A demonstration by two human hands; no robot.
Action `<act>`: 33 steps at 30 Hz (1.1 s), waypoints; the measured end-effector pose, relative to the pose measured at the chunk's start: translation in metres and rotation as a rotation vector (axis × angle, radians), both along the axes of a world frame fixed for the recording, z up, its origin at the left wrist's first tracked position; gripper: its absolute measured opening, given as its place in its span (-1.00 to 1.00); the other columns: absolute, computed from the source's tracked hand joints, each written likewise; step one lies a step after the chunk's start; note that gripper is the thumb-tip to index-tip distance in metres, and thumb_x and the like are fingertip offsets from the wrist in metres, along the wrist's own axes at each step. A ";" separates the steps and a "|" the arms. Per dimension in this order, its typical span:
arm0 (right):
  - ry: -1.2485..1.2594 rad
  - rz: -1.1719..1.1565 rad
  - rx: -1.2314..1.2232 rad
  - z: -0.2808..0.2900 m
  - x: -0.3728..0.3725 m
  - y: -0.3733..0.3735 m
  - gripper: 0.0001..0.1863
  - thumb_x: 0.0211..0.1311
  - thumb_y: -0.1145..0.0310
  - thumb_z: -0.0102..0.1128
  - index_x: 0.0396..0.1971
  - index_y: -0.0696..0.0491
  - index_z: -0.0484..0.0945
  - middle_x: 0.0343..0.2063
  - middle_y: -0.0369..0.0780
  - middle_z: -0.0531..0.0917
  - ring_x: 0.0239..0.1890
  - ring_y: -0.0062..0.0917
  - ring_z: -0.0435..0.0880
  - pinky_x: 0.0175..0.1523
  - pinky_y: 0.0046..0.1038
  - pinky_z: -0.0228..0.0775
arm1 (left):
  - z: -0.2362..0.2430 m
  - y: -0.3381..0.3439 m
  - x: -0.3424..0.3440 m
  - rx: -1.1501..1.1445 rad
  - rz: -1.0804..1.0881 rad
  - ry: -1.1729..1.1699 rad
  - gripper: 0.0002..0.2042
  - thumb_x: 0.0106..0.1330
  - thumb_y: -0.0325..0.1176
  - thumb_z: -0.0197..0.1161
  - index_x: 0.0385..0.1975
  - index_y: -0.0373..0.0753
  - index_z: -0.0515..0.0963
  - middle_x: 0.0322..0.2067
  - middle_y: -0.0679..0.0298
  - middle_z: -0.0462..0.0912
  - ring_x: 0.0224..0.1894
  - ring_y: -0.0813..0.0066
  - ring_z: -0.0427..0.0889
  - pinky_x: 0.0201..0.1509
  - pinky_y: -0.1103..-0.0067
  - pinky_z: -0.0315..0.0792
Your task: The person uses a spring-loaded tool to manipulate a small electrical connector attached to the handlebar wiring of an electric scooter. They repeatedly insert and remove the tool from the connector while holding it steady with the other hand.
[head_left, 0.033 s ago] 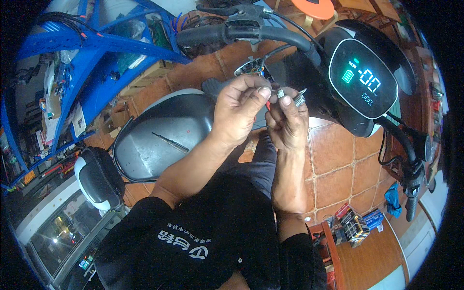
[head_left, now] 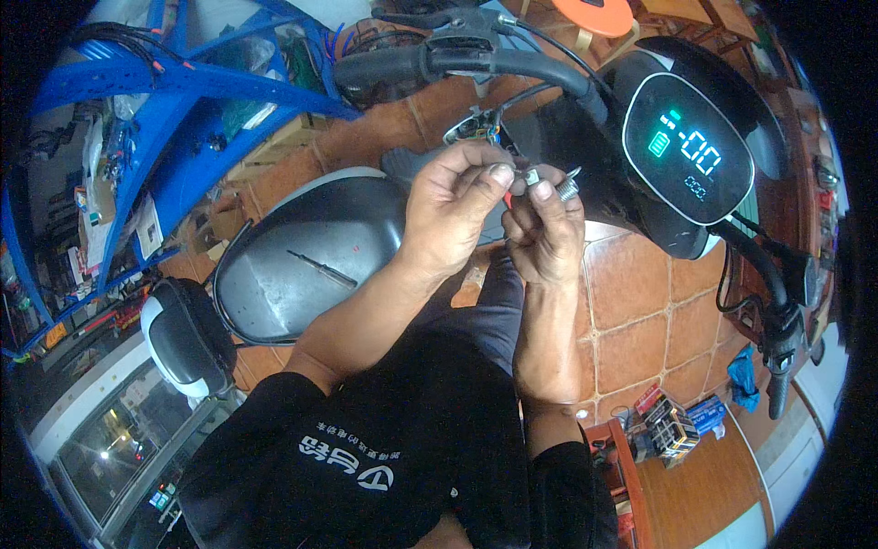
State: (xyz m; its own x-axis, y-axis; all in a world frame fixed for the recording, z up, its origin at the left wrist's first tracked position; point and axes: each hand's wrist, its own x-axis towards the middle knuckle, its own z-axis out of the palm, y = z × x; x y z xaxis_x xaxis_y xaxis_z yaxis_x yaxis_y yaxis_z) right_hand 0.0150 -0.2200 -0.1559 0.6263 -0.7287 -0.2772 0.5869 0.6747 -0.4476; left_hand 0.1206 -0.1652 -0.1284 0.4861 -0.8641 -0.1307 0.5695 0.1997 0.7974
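Both hands meet at the picture's centre, the scooter's display [head_left: 688, 148] at two o'clock. The left hand [head_left: 453, 209] and right hand [head_left: 546, 236] pinch a small metal fitting [head_left: 565, 188]; steady fingertip pressure should prevent dropping it.

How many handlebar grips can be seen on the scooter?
2: the left grip at upper centre, beyond the hands; the right grip at the far right edge, hanging low.
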 end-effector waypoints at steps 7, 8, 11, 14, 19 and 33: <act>-0.053 0.033 0.035 -0.001 -0.003 -0.002 -0.80 0.21 0.40 0.20 -0.24 0.19 0.51 -0.44 -0.21 0.61 -0.74 -0.81 0.18 -0.68 -0.73 -0.02 | 0.007 0.001 -0.002 0.036 -0.005 -0.091 -0.92 0.31 -0.53 0.14 -0.24 -0.35 0.48 -0.33 0.30 0.58 -0.24 0.64 0.55 -0.08 0.66 0.44; -0.071 0.043 0.035 -0.003 -0.003 -0.002 -0.80 0.21 0.39 0.20 -0.24 0.18 0.51 -0.44 -0.21 0.61 -0.74 -0.80 0.18 -0.68 -0.72 -0.01 | 0.009 0.001 -0.003 0.031 0.002 -0.099 -0.92 0.31 -0.54 0.14 -0.24 -0.35 0.48 -0.33 0.30 0.58 -0.24 0.63 0.55 -0.08 0.66 0.44; -0.102 0.059 0.036 -0.005 -0.003 -0.002 -0.81 0.21 0.39 0.21 -0.24 0.17 0.50 -0.45 -0.22 0.60 -0.74 -0.80 0.19 -0.67 -0.72 0.00 | 0.009 0.002 -0.002 0.016 0.009 -0.145 -0.92 0.31 -0.54 0.14 -0.25 -0.35 0.47 -0.33 0.29 0.57 -0.24 0.63 0.55 -0.08 0.67 0.43; -0.091 0.056 0.034 -0.004 -0.002 -0.002 -0.80 0.20 0.39 0.22 -0.24 0.16 0.50 -0.45 -0.22 0.60 -0.74 -0.80 0.19 -0.67 -0.72 0.00 | 0.007 0.002 -0.001 0.002 0.006 -0.178 -0.93 0.31 -0.54 0.14 -0.25 -0.35 0.47 -0.32 0.29 0.57 -0.23 0.63 0.55 -0.08 0.67 0.43; -0.046 0.052 0.029 -0.003 -0.003 -0.002 -0.81 0.20 0.39 0.22 -0.24 0.15 0.50 -0.48 -0.24 0.58 -0.73 -0.80 0.20 -0.66 -0.72 0.01 | 0.004 0.002 -0.001 0.001 -0.010 -0.136 -0.93 0.31 -0.54 0.13 -0.25 -0.35 0.48 -0.31 0.28 0.57 -0.21 0.63 0.54 -0.07 0.67 0.42; 0.314 0.018 -0.332 0.011 -0.010 -0.002 -0.83 0.17 0.41 0.23 -0.27 0.15 0.54 -0.42 -0.22 0.64 -0.59 -0.70 0.41 -0.51 -0.66 0.26 | -0.001 0.001 0.002 -0.034 -0.010 0.111 -0.87 0.29 -0.47 0.19 -0.22 -0.35 0.50 -0.24 0.20 0.60 -0.16 0.47 0.57 -0.03 0.55 0.45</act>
State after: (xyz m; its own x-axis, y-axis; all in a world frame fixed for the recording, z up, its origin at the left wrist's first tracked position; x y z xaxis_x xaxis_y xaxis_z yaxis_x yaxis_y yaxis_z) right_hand 0.0053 -0.2225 -0.1452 0.5624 -0.8000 -0.2091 0.3779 0.4736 -0.7955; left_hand 0.1224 -0.1647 -0.1299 0.4615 -0.8738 -0.1535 0.6561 0.2196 0.7220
